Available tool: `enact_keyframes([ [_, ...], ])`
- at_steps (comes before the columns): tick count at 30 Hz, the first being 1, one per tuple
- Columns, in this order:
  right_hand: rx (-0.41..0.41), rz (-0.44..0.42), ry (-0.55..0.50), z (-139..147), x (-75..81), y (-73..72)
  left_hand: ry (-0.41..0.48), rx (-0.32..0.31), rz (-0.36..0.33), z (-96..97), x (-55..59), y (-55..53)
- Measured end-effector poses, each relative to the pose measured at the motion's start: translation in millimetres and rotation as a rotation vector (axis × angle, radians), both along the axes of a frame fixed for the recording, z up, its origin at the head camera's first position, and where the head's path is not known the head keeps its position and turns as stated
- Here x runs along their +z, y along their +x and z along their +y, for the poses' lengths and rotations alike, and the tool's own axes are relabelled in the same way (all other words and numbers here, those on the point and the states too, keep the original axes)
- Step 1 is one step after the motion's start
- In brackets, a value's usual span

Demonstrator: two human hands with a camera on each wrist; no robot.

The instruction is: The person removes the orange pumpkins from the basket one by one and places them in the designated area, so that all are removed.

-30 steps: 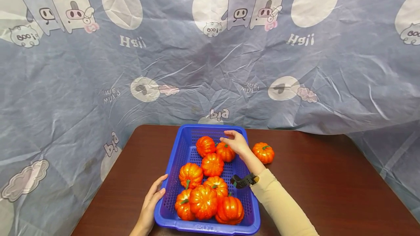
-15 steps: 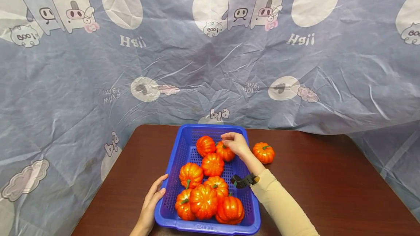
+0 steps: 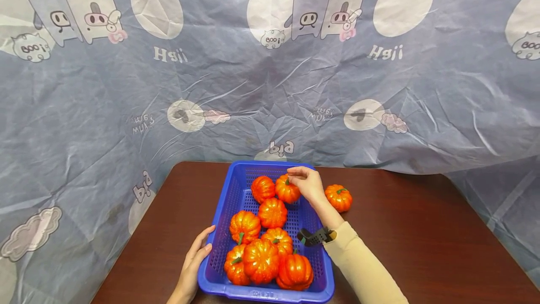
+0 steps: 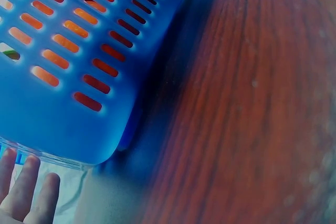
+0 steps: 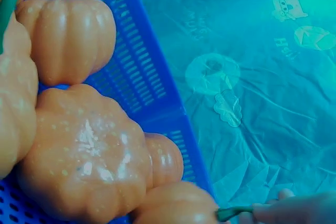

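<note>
A blue slotted plastic basket point(image 3: 219, 219) holds several shiny orange toy pumpkins with green stems. My right hand point(image 3: 308, 184) reaches over the basket's far right part and pinches the stem of one pumpkin point(image 3: 287, 190). The right wrist view shows fingertips point(image 5: 273, 211) on that green stem, with the pumpkin point(image 5: 176, 205) at the bottom edge. Against the basket's left wall, my left hand point(image 3: 194, 257) rests with fingers extended. Its straight fingers point(image 4: 23, 187) show beside the rim in the left wrist view.
Outside the basket, one orange pumpkin point(image 3: 339, 198) sits on the dark brown table point(image 3: 401, 229) to the right. A grey-blue printed cloth point(image 3: 236, 79) hangs behind and around the table. A black wrist strap point(image 3: 314, 237) is on my right wrist.
My right fingers have closed on the stem of the far right pumpkin, and that pumpkin has shifted slightly up in the head view. The left hand stays in place.
</note>
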State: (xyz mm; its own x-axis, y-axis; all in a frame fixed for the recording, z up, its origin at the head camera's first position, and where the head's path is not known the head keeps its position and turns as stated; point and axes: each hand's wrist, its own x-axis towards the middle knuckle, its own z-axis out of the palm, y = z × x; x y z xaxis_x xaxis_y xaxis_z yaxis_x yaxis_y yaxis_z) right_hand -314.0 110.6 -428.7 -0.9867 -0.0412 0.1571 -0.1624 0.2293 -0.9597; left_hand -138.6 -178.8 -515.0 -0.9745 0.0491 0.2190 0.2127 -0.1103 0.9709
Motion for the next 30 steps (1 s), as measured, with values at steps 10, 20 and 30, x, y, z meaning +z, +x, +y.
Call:
enact_keyframes([
  [10, -0.035, 0.107, -0.071, 5.8, 18.1, 11.9, -0.014, 0.013, -0.003, 0.2, -2.4, 0.6],
  [20, -0.112, 0.215, -0.099, 30.2, 39.8, 23.7, -0.036, 0.035, -0.048, 1.3, -0.8, 0.7],
  [30, -0.212, 0.268, -0.188, 64.4, 48.4, 29.9, -0.006, 0.013, -0.028, 1.4, 0.4, 2.2],
])
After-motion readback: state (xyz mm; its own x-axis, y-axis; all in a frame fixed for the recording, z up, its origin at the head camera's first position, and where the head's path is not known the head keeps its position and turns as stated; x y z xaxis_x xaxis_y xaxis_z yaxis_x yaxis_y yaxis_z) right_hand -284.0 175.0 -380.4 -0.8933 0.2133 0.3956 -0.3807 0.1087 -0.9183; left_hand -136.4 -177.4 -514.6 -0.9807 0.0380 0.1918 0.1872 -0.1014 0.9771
